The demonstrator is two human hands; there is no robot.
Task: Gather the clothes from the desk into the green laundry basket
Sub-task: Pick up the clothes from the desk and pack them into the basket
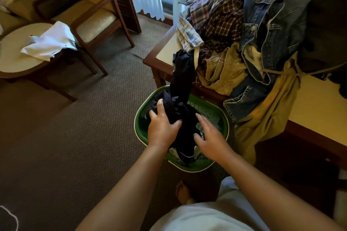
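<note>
Left hand (163, 127) — fingers spread, pressing dark garment (181, 107) down in green laundry basket (141, 130). Right hand (211, 138) — flat, fingers straight, holding nothing, beside it. Clothes pile (244, 33) on desk (166, 50).

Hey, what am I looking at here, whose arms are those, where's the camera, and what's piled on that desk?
No machine here: the single picture comes from a camera worn on a person's head, looking down at their own bare arms. The left hand and right hand, fingers fairly straight, press a dark navy garment into the green plastic laundry basket on the carpet; its upper end trails from the pale-topped wooden desk. Piled there: a blue denim jacket, plaid shirts and a mustard-yellow garment hanging over the edge.
</note>
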